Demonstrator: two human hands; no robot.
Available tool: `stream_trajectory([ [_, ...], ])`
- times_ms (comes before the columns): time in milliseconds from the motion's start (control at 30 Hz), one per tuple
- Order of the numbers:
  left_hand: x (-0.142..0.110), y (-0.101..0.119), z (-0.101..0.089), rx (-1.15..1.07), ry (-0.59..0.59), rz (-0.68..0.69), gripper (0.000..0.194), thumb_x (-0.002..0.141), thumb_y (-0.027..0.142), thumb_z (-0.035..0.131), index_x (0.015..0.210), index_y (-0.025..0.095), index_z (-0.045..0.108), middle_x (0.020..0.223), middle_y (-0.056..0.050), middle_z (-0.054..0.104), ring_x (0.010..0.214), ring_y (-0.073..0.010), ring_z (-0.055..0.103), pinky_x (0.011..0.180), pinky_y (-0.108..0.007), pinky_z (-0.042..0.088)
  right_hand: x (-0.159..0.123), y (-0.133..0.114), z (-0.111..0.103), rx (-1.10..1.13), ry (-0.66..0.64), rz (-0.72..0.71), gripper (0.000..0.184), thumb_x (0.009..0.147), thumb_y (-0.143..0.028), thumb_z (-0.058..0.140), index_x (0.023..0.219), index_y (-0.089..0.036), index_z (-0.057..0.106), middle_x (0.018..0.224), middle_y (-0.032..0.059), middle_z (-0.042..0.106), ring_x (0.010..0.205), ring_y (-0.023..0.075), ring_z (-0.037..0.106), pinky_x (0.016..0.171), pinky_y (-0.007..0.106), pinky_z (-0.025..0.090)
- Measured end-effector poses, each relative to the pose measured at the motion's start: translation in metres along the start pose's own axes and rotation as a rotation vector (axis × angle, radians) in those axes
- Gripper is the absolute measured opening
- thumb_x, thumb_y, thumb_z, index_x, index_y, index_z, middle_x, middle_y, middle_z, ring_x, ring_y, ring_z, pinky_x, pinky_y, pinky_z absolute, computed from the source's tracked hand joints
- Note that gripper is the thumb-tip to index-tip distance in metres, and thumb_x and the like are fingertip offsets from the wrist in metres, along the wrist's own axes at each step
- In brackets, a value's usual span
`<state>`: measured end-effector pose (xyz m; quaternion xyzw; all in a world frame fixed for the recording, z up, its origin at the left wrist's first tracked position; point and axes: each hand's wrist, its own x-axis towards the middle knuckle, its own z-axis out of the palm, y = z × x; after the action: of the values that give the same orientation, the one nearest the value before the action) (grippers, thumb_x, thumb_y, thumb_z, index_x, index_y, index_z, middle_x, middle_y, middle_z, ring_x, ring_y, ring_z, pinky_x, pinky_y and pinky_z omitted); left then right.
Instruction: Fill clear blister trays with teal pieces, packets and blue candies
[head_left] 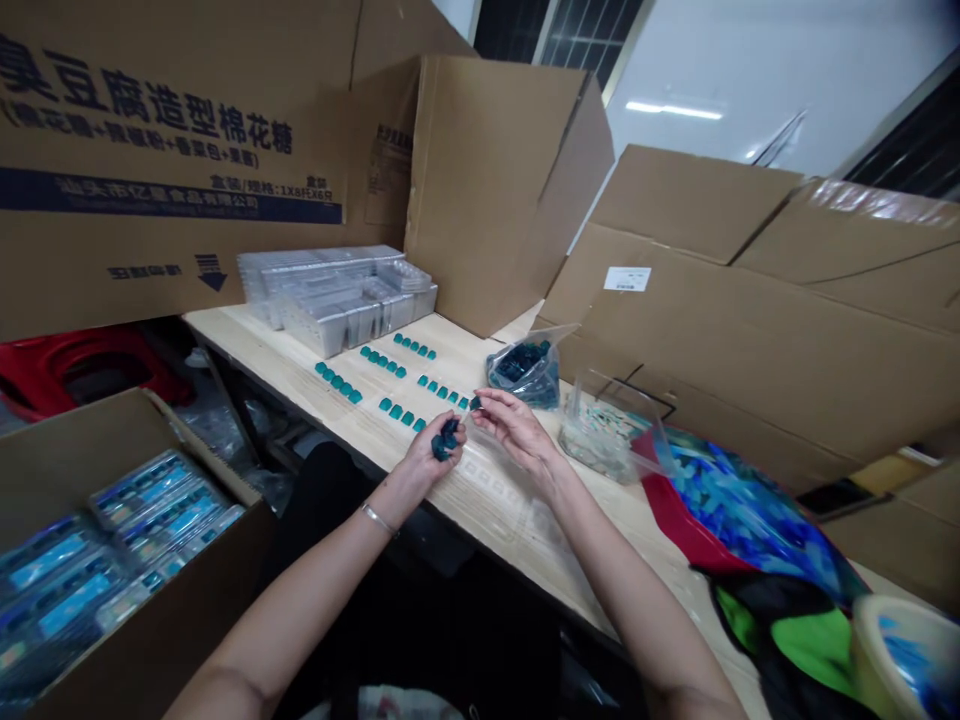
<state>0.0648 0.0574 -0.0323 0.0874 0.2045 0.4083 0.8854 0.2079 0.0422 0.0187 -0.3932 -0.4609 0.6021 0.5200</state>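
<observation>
Several dark teal, gem-like pieces are bunched in the closed fingers of my left hand. Close beside it, my right hand pinches a single dark teal piece between thumb and fingertips. Short rows of teal pieces lie on the light wooden table, beyond and to the left of my hands. Past the right hand stands an open transparent bag full of the same dark pieces. Under my right wrist, a transparent moulded tray seems to lie on the table, faintly seen.
Stacked transparent plastic cases stand at the back left. To the right are a transparent container of small pieces, a heap of blue pieces and a pale tub. Cardboard boxes wall the back; another holds packaged sets.
</observation>
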Motion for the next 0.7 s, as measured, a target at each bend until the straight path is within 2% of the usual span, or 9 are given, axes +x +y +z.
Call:
stream_trajectory([
  [200,-0.003,-0.008,-0.002,0.040,-0.057,-0.061,0.010,0.084,0.022,0.048,0.080,0.013,0.050,0.061,0.002,0.047,0.040,-0.0027,0.043,0.029,-0.010,0.026,-0.005,0.006,-0.029,0.009,0.018,0.026,0.031,0.060,-0.021,0.076,0.089,-0.019,0.067,0.081,0.0000,0.067,0.073,0.0117,0.064,0.078,0.025,0.050],
  [333,0.000,-0.017,0.007,0.152,-0.104,-0.014,0.009,0.080,0.023,0.055,0.083,0.015,0.052,0.062,0.004,0.046,0.038,-0.0021,0.042,0.027,-0.010,0.025,-0.006,0.015,-0.035,-0.120,0.010,0.002,0.032,0.060,-0.023,0.076,0.091,-0.019,0.068,0.088,0.0024,0.068,0.076,0.0130,0.063,0.082,0.030,0.048],
  [467,0.003,-0.021,0.010,0.206,-0.086,0.019,0.008,0.080,0.021,0.055,0.082,0.015,0.050,0.063,0.003,0.048,0.039,-0.0022,0.043,0.027,-0.010,0.026,-0.004,0.021,-0.039,-0.256,0.043,-0.033,0.031,0.062,-0.027,0.075,0.092,-0.018,0.068,0.085,0.0029,0.067,0.071,0.0119,0.060,0.074,0.028,0.047],
  [700,0.000,-0.015,0.010,0.011,-0.190,-0.215,0.011,0.086,0.018,0.044,0.078,0.013,0.047,0.062,0.003,0.045,0.038,-0.0005,0.040,0.027,-0.008,0.026,-0.006,0.024,-0.043,-0.250,0.030,-0.071,0.028,0.070,-0.035,0.067,0.092,-0.019,0.065,0.076,0.0000,0.063,0.059,0.0073,0.052,0.060,0.022,0.042],
])
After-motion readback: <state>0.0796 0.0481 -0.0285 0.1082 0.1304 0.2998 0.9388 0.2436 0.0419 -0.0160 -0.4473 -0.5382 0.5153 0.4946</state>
